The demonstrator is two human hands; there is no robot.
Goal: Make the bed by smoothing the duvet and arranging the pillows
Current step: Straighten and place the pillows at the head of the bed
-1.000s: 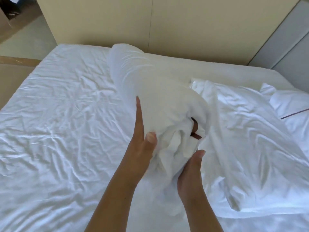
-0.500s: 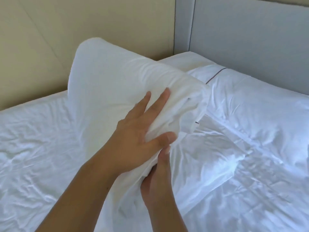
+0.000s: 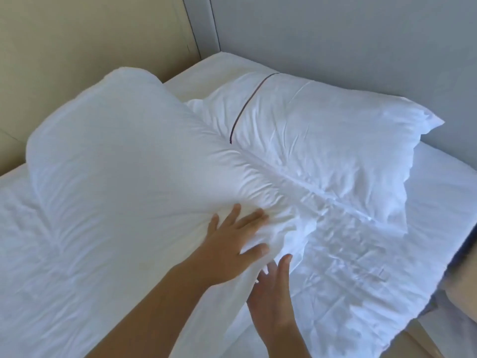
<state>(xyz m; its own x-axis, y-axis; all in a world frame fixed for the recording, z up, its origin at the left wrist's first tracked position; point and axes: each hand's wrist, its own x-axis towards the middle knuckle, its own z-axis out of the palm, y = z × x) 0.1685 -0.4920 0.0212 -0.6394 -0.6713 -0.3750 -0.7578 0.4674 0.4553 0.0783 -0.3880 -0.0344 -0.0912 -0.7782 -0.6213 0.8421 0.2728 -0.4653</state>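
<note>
A plump white pillow [image 3: 124, 164] lies at the head of the bed beside the beige wall. My left hand [image 3: 232, 244] presses its near right corner with fingers spread flat. My right hand [image 3: 271, 290] is just below, fingers straight, touching the pillow's loose lower edge. A second white pillow [image 3: 322, 140] with a thin dark stripe leans on the grey headboard [image 3: 335, 34]. In front of it lies a flatter, creased white pillow [image 3: 356, 267]. Wrinkled white bedding [image 3: 31, 254] covers the mattress on the left.
A beige wall panel [image 3: 77, 34] runs along the bed's far side and meets the headboard in the corner. The bed's right edge [image 3: 454, 202] drops off to a dark gap, with a beige surface [image 3: 462, 293] beyond it.
The pillow, held upright in both hands before, now lies down at the head of the bed. My left hand has flattened on it and my right hand has loosened its grip.
</note>
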